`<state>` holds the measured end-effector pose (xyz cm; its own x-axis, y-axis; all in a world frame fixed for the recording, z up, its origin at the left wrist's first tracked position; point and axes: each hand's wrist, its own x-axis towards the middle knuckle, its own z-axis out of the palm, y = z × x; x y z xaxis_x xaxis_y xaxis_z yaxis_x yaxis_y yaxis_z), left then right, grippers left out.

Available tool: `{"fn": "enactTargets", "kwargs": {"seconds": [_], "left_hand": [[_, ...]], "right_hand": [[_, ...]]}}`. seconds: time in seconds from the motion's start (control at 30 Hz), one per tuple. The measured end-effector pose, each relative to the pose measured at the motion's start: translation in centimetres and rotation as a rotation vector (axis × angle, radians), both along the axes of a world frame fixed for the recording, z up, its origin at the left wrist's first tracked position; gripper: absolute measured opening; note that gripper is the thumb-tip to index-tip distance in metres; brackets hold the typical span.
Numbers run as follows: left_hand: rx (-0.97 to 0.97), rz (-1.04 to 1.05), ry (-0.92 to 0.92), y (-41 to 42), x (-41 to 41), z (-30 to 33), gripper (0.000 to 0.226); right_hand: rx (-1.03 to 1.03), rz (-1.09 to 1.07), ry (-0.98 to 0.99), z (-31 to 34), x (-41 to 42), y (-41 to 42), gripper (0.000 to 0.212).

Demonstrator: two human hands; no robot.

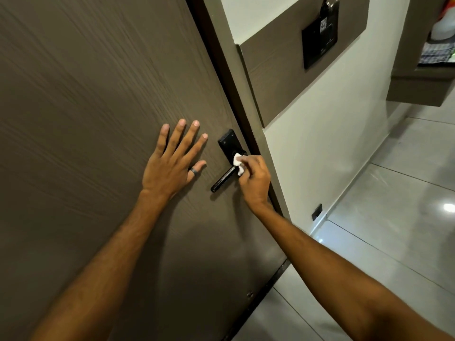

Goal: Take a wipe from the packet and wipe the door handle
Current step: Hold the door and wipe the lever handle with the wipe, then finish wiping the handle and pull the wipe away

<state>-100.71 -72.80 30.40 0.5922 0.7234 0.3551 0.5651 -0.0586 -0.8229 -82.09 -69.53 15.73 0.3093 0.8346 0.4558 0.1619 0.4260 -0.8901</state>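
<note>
Pale floor tiles [384,217] and a white wall [320,143] flank a dark wood-grain door [86,94], seen from above by the person at work on it. On the wall hangs a black card holder [319,40] set in a brown panel.

At the door's edge, the right hand [254,180] presses a small bunched white wipe [237,163] against the black door handle [225,178], at the point where the lever meets its black backplate [230,143]. The right fingers [248,161] are curled together, pinching the wipe against the metal. The left hand [172,166] lies flat on the door just beside the handle, its fingers spread wide and holding nothing; a dark ring [193,171] shows on the thumb. The lever slopes down and to the left, its free end bare and not yet under the wipe. The packet is not in view.

The wipe appears to be already taken and the wiping step under way, with contact so far near the pivot end. The next move likely calls for drawing the wipe along the lever toward its tip, wrapping round to reach the underside, while the braced left hand steadies the door against the push. Light pressure should suffice, or the lever may dip.
</note>
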Motion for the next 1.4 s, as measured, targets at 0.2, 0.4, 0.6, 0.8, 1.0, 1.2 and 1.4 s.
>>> {"fn": "enactTargets", "kwargs": {"seconds": [0.2,0.4,0.6,0.8,1.0,1.2,1.4], "left_hand": [[0.001,-0.009,0.002,0.2,-0.2,-0.2,0.073],[-0.044,0.058,-0.232,-0.3,1.2,-0.4,0.067],[-0.401,-0.177,-0.914,0.5,13.4,-1.4,0.039],[-0.953,0.133,-1.723,8.7,30.1,-4.1,0.029],[-0.930,0.074,-2.087,17.5,42.5,-7.1,0.008],[-0.927,0.105,-2.176,27.7,52.8,-11.1,0.011],[-0.846,0.046,-2.177,42.0,65.2,-16.0,0.011]], "right_hand": [[-0.252,0.032,0.364,1.3,0.6,1.3,0.017],[-0.305,0.600,0.273,0.6,1.5,-3.1,0.015],[-0.665,0.911,0.810,1.4,12.4,1.2,0.020],[-0.732,0.977,0.786,2.8,28.5,8.7,0.022],[-0.733,0.851,0.742,2.6,41.9,16.7,0.023],[-0.583,0.515,0.315,1.5,51.5,24.9,0.016],[-0.653,0.381,0.125,0.1,64.3,39.0,0.015]]}}
